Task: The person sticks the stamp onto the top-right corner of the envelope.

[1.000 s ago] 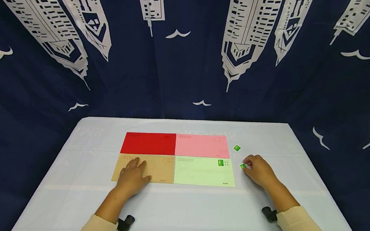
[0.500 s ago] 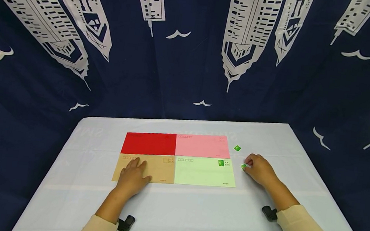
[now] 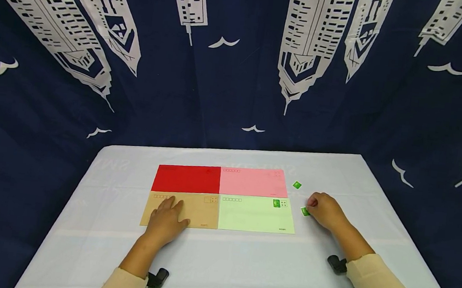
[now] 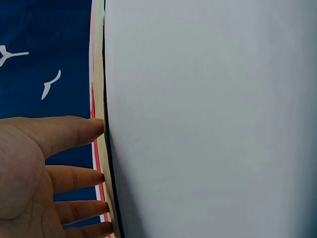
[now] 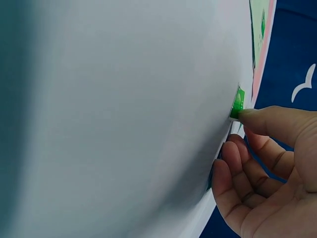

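Observation:
My left hand (image 3: 165, 224) rests with spread, straight fingers on a tan envelope (image 3: 206, 214). In the left wrist view, the fingertips (image 4: 97, 177) touch that envelope's surface. To the right of a pale green envelope (image 3: 255, 217), my right hand (image 3: 328, 211) pinches a small green stamp (image 3: 304, 211) by its edge at the table. The thumb lies on this stamp (image 5: 238, 101) in the right wrist view, the other fingers curled; the index tip is partly hidden. A second loose green stamp (image 3: 296, 185) lies farther back. Another stamp (image 3: 276, 203) sits at the pale green envelope's top right corner.
A red envelope (image 3: 187, 179) and a pink envelope (image 3: 252, 182) lie behind the tan and pale green ones, edges meeting. All rest on a white-covered table (image 3: 243, 272). A dark blue printed curtain (image 3: 228, 87) hangs behind.
The stamp at my right fingertips has shifted slightly toward me and turned a little. My right hand has moved slightly with it. The left hand stays in place.

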Demonstrator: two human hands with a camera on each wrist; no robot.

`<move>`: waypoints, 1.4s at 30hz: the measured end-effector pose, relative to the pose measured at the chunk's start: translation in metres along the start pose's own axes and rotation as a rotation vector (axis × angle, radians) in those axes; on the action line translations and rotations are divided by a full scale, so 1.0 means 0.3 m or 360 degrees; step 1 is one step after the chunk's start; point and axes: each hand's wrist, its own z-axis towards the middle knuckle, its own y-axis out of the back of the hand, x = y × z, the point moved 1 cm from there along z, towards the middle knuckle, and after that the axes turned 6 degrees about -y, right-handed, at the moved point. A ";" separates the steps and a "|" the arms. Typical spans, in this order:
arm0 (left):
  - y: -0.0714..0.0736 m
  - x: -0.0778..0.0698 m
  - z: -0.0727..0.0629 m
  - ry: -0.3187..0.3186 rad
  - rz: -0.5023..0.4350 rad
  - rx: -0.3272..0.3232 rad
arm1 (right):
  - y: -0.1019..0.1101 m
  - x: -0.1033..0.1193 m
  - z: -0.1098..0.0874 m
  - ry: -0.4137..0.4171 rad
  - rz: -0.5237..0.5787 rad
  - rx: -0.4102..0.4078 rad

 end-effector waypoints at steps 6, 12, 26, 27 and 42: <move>0.003 0.001 -0.003 -0.0015 0.0026 -0.0004 | 0.009 -0.014 0.004 -0.0027 0.0092 0.0058; 0.006 0.000 -0.004 -0.0009 0.0018 -0.0001 | 0.012 -0.023 0.003 -0.0037 0.0153 0.0091; -0.001 0.012 -0.001 -0.0014 -0.0021 -0.0031 | 0.023 -0.027 -0.004 -0.0056 0.0258 0.0141; -0.001 0.013 -0.001 -0.0015 -0.0025 -0.0035 | 0.024 -0.026 -0.005 -0.0067 0.0272 0.0149; 0.003 0.014 -0.005 -0.0003 0.0009 -0.0025 | 0.016 -0.029 -0.004 -0.0130 0.0486 0.0188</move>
